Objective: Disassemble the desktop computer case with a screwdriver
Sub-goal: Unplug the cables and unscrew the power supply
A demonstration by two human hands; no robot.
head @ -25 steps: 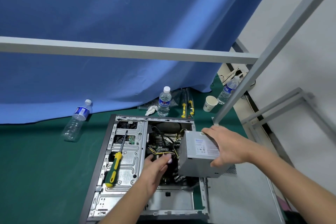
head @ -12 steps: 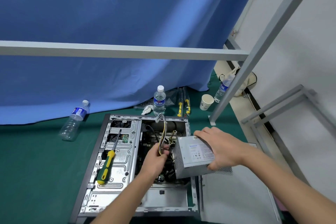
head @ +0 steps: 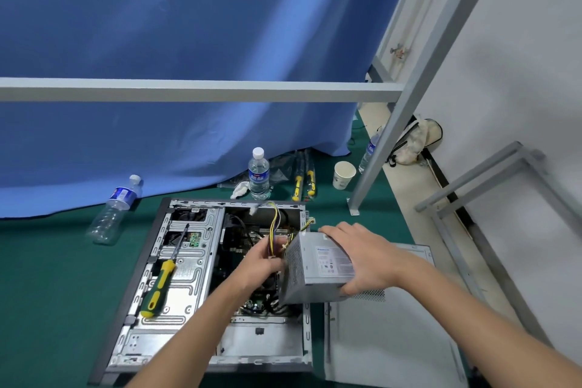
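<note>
green desk (head: 47, 309) carries the opened computer case (head: 176, 264); beside it, its side panel (head: 387, 337). above the case, the power supply (head: 318, 271) is gripped by the right hand (head: 362, 258), its cables (head: 273, 230) pinched by the left hand (head: 261, 264). screwdriver (head: 160, 283) rests inside; boards remain.

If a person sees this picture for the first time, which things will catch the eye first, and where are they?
First, the grey power supply box, gripped by the right hand over the right side of the open computer case on the green floor. Beside it the left hand pinches a bundle of coloured wires. A green and yellow screwdriver lies on the metal panel in the case's left half.
</note>
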